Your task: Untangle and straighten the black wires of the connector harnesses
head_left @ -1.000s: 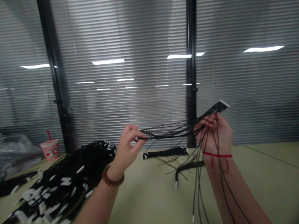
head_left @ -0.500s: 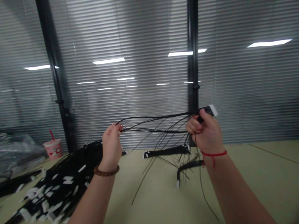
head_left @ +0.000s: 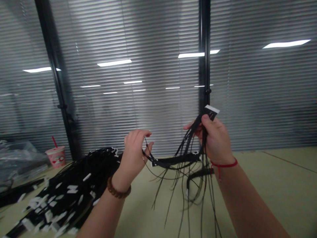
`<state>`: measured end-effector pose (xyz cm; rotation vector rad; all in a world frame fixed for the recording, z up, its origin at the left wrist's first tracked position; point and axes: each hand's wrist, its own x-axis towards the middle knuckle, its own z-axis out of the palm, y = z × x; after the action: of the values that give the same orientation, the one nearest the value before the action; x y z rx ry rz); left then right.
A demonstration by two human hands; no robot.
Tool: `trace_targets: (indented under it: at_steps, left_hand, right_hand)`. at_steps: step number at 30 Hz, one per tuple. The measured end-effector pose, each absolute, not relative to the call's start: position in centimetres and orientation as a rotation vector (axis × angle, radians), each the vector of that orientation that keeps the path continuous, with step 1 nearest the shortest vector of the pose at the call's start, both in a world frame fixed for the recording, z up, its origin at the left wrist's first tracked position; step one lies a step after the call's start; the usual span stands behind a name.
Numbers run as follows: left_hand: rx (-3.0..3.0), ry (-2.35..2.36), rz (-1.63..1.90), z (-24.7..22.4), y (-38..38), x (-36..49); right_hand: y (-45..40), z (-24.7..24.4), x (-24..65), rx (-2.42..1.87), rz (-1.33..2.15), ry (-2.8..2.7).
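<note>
Tabletop (head_left: pixel 272 185) with a heap of black cables (head_left: pixel 66 188) beyond and left of the left hand (head_left: pixel 133 152). A loose cable bundle (head_left: pixel 187 140) sags between the hands, long axis side to side. The right hand (head_left: pixel 218 140) closes firmly on its upper end, just below a white-tipped connector (head_left: pixel 212 110); the left, partly open, pinches the other end between thumb and fingers.

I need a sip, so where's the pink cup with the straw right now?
In the head view, the pink cup stands far left, right of a clear plastic bag and beyond the heap of black cables.
</note>
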<state>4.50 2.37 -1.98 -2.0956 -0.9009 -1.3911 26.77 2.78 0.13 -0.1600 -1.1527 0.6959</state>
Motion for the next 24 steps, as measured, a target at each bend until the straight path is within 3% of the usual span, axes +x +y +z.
trace_targets:
  at_steps: [9, 12, 18, 24]
  left_hand:
    - [-2.106, -0.632, -1.828, -2.4, 0.6, 5.6]
    - [-2.3, -0.78, -1.729, -1.7, -0.2, 5.2]
    - [-2.837, -1.026, -1.195, -0.8, -1.6, 5.5]
    - [-2.601, -1.448, -1.525, -0.9, -0.4, 4.6]
  right_hand:
    - [4.0, -0.3, 27.3, -0.246, 0.636, -1.102]
    - [4.0, -0.2, 27.1, -0.294, 0.714, -1.159]
    - [4.0, -0.2, 27.0, -0.308, 0.753, -1.232]
    - [4.3, -0.3, 27.1, -0.281, 0.726, -1.297]
